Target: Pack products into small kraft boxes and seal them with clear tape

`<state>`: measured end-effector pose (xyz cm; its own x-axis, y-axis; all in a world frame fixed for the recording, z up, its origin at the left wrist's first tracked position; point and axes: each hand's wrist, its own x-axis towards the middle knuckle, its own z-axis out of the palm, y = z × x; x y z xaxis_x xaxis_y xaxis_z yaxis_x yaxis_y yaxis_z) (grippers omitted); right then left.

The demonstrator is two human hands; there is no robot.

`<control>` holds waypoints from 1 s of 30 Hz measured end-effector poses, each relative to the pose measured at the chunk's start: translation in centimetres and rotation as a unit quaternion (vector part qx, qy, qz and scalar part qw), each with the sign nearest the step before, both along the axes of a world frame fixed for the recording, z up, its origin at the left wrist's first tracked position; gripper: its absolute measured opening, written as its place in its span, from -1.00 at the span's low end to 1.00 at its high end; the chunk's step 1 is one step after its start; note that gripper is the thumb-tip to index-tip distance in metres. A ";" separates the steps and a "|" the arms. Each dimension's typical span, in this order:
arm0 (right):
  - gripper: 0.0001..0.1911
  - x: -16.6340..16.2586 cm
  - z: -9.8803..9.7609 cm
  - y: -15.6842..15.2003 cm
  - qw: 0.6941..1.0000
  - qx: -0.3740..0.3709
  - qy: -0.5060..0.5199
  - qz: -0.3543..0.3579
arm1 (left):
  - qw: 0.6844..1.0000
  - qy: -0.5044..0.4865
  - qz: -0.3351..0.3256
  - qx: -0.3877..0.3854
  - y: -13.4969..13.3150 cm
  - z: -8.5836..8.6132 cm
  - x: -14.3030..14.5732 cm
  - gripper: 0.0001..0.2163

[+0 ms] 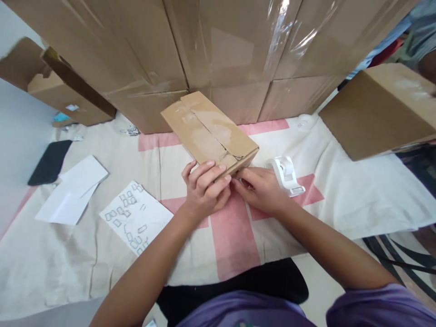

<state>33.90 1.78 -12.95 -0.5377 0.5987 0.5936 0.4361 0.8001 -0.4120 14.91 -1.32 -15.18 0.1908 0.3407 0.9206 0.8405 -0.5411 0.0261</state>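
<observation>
A small brown cardboard box [214,129] lies at a slant on the cloth, its top flaps meeting along a ragged seam with shiny patches like clear tape. My left hand [207,186] grips the near end of this box, fingers curled over its edge. At the same end, my right hand [260,188] has its thumb and fingers closed against the lower edge near the right corner. Its fingertips are partly hidden by the box. Just right of that hand stands a white tape dispenser [289,177] with a roll in it.
Large taped cartons [231,50] form a wall behind the box. An open carton [73,93] stands at left, another carton [378,109] at right. A sheet with drawn shapes [136,215], blank white papers [73,190] and a black flat object [50,162] lie leftward on the cloth [68,263].
</observation>
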 end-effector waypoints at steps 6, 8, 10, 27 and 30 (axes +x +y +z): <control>-0.77 0.1 0.1 0.1 1.000 0.011 0.023 0.005 | 1.000 0.000 -0.019 0.004 0.0 0.1 0.0 -0.61; -0.77 0.2 0.1 0.1 1.000 0.007 0.021 0.005 | 0.999 -0.007 -0.031 -0.001 0.0 0.2 0.0 -0.60; -0.77 0.2 0.2 0.1 1.000 0.004 0.017 0.005 | 0.999 -0.009 -0.037 -0.006 -0.1 0.2 0.0 -0.58; -0.72 0.4 0.1 0.0 0.994 -0.094 0.050 -0.034 | 0.999 0.007 -0.033 -0.017 -0.2 0.3 -0.1 -0.57; -0.73 0.4 0.1 0.1 0.991 -0.119 0.056 -0.039 | 0.999 0.002 -0.033 -0.014 -0.2 0.4 0.0 -0.57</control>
<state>34.29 1.92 -12.82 -0.4241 0.7660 0.4831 0.4334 0.6400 -0.6345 14.93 -1.55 -14.73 0.2185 0.3526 0.9099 0.8027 -0.5952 0.0378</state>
